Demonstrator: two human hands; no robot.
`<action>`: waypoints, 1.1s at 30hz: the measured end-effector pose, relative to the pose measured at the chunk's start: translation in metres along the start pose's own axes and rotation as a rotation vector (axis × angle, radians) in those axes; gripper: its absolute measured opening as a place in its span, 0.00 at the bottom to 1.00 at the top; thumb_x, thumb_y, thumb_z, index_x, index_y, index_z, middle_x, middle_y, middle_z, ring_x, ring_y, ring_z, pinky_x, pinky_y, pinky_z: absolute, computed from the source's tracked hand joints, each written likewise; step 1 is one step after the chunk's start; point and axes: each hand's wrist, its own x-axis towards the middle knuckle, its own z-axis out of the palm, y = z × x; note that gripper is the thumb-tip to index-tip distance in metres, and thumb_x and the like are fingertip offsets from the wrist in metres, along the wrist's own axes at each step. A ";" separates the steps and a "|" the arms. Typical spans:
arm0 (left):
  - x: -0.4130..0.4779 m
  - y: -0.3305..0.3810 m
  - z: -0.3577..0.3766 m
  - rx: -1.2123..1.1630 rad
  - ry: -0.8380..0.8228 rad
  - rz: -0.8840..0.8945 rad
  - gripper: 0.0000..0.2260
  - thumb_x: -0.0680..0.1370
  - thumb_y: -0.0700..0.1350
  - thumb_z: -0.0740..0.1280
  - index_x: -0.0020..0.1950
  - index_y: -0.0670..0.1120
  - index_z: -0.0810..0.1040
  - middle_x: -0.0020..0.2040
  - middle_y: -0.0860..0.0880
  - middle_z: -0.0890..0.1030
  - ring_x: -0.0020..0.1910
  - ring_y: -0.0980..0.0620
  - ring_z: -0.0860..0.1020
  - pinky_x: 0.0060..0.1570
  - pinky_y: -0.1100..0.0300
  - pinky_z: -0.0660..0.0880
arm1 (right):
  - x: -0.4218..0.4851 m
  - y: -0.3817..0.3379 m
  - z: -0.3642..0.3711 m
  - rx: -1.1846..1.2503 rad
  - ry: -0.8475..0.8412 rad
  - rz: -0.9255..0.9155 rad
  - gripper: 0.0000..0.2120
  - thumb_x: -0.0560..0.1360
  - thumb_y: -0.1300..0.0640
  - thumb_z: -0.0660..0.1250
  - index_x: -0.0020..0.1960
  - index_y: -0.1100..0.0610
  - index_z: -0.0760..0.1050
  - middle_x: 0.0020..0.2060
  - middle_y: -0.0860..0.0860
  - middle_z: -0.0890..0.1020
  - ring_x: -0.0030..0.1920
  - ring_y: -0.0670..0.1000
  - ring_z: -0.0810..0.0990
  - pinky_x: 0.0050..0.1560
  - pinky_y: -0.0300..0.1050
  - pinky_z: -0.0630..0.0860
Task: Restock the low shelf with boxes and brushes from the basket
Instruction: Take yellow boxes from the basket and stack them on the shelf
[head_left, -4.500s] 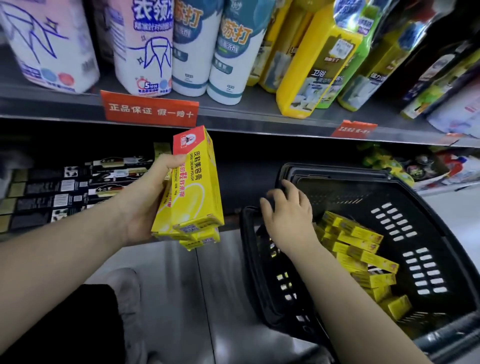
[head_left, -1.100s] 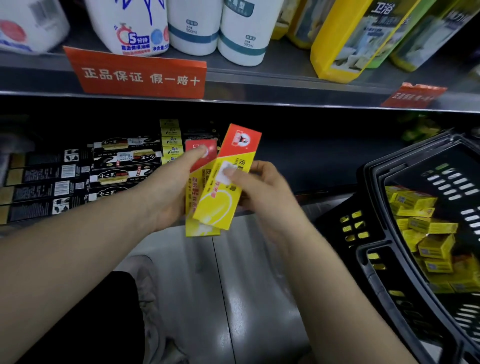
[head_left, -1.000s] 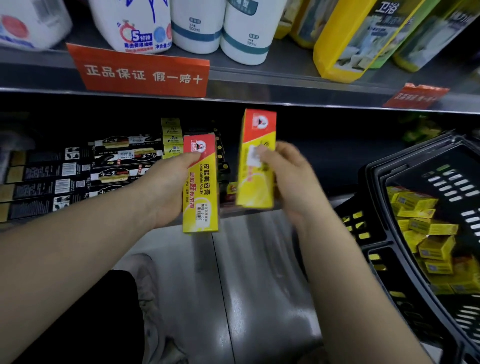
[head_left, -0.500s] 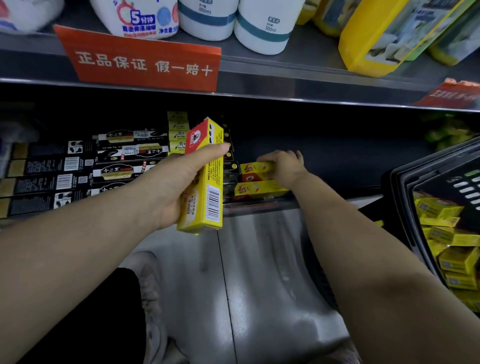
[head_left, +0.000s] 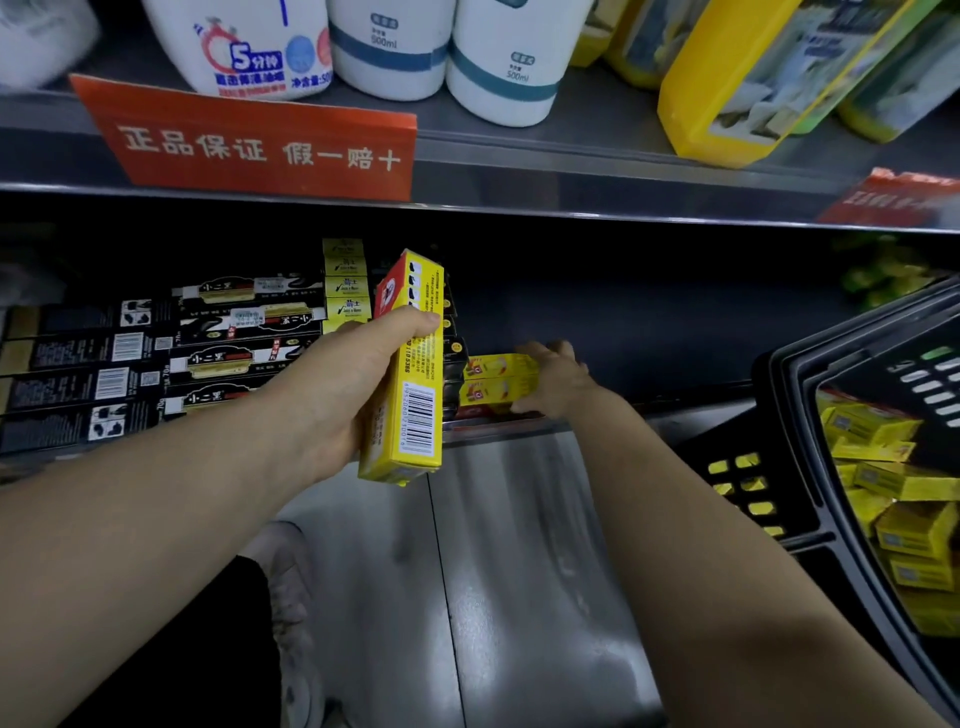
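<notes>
— Yellow box (head_left: 410, 374) front and centre on the head camera: upright, red end up, barcode side to us. The left hand (head_left: 332, 395) grips it, thumb pressed across the near face, the other fingers gone round the back (out of sight from here).

— Where is it against the shelving?

— In the air, just in front of the low shelf (head_left: 649, 374), above the grey floor (head_left: 519, 597). Behind it, black boxes (head_left: 156, 364) lie flat in rows on the shelf's left part, with a small column of yellow packs (head_left: 345, 286) beside them.

— And the right hand?

— The right hand (head_left: 553, 382) is in on the low shelf, at a stack (head_left: 496, 382) of two yellow boxes lying flat, one on the other, just right of the black ones. Its fingers curl over the top box's right end and the thumb sits low by the under box (so the pair is pinched between them).

— Basket?

— The black basket (head_left: 810, 467) is at the right edge, tipped toward us, with loose boxes (head_left: 909, 530) jumbled inside in the same yellow. It is well apart from both hands.

— Anything higher up?

— The upper shelf (head_left: 597, 182) carries white bottles (head_left: 498, 62) and a yellow bottle (head_left: 727, 93) leaning to the right. A red sign (head_left: 260, 145) with white characters sits on its front rail. Down at the bottom, a pale shoe (head_left: 291, 597) shows between the arms.
</notes>
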 end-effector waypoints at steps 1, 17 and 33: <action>-0.002 0.001 0.000 -0.016 -0.010 -0.007 0.17 0.68 0.55 0.71 0.51 0.47 0.77 0.35 0.48 0.84 0.32 0.50 0.83 0.34 0.56 0.76 | -0.001 0.000 0.001 0.023 0.015 -0.015 0.38 0.71 0.57 0.73 0.74 0.45 0.58 0.73 0.54 0.55 0.71 0.64 0.57 0.67 0.55 0.64; -0.039 0.008 0.019 -0.018 -0.133 0.111 0.16 0.71 0.44 0.71 0.57 0.42 0.77 0.52 0.42 0.83 0.51 0.45 0.82 0.52 0.53 0.78 | -0.141 -0.062 -0.009 1.162 -0.143 -0.305 0.26 0.68 0.48 0.72 0.64 0.50 0.72 0.51 0.51 0.83 0.51 0.51 0.82 0.53 0.48 0.78; -0.050 -0.003 0.024 0.141 -0.371 -0.203 0.17 0.79 0.56 0.58 0.58 0.47 0.77 0.55 0.41 0.82 0.52 0.40 0.81 0.51 0.45 0.77 | -0.152 -0.049 -0.002 1.698 -0.125 -0.198 0.28 0.72 0.47 0.61 0.67 0.60 0.71 0.61 0.60 0.78 0.63 0.61 0.75 0.60 0.58 0.75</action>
